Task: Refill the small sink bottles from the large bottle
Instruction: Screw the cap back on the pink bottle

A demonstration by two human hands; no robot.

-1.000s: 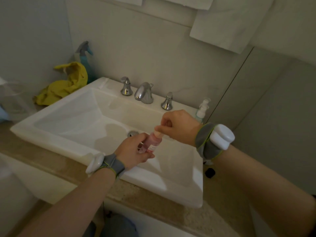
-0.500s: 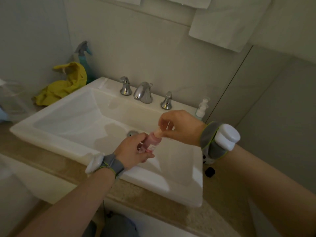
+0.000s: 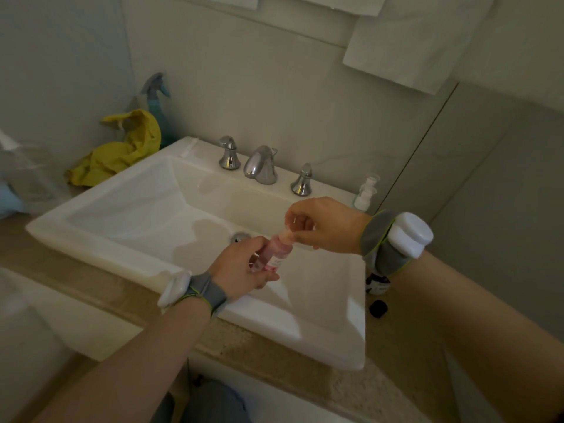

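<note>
Small pink bottle (image 3: 274,254) tilted over sink (image 3: 100,242) basin, near drain (image 3: 239,237) – prob so drips land in bowl. L hand (image 3: 241,267) wrapped round body, steadying. R hand (image 3: 328,224) curled, thumb + forefinger pinching cap (image 3: 287,236) at neck – twist grip, I'd guess; loosening or tightening, can't tell. 1 pump bottle (image 3: 366,190) at sink's back R corner; dark bottle (image 3: 377,285) + black cap (image 3: 378,308) on counter (image 3: 396,355) beside sink.

Yellow cloth (image 3: 122,154), crumpled on the surface left of the white sink (image 3: 106,245); teal spray bottle (image 3: 157,114) just behind it; chrome tap (image 3: 261,166) between left handle (image 3: 229,154) and right handle (image 3: 302,181); white towel (image 3: 406,41) hanging above
</note>
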